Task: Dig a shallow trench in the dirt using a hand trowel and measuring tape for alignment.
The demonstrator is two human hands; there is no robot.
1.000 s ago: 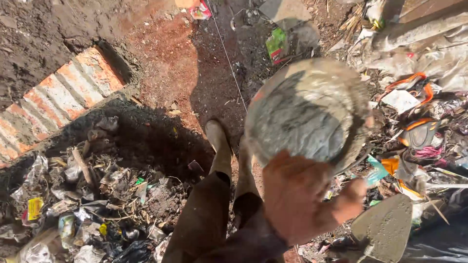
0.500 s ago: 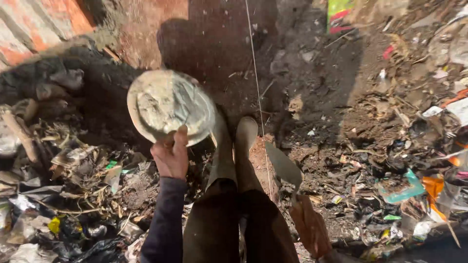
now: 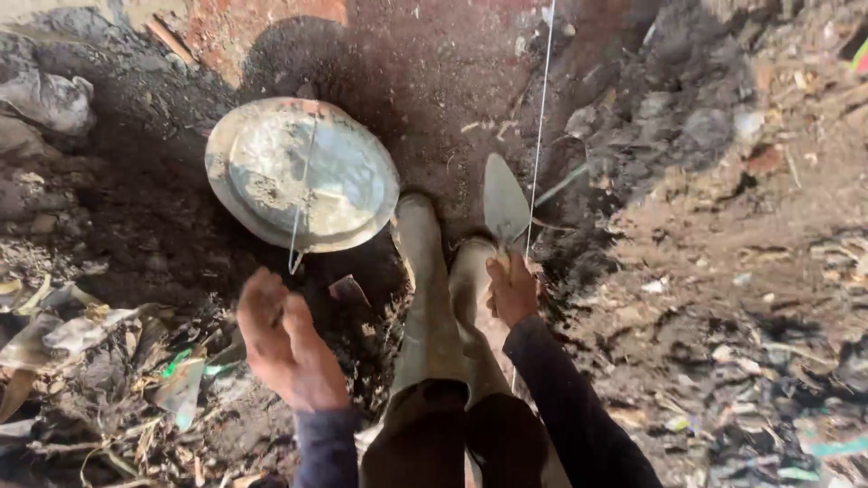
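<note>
The left hand (image 3: 287, 343) hangs open at seven o'clock, fingers spread; the right hand (image 3: 512, 289), at five o'clock, is clenched.

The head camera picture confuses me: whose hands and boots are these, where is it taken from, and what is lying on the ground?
There is no machine here. A camera worn on a person's head looks straight down, so you see that person's own boots and both arms. The right hand grips a trowel, blade pointing away. The left hand is open and holds nothing; it hovers just short of a round metal pan, smeared with mortar, which rests on dark soil. A thin string runs across the ground. Rubbish and scraps lie on both sides.
</note>
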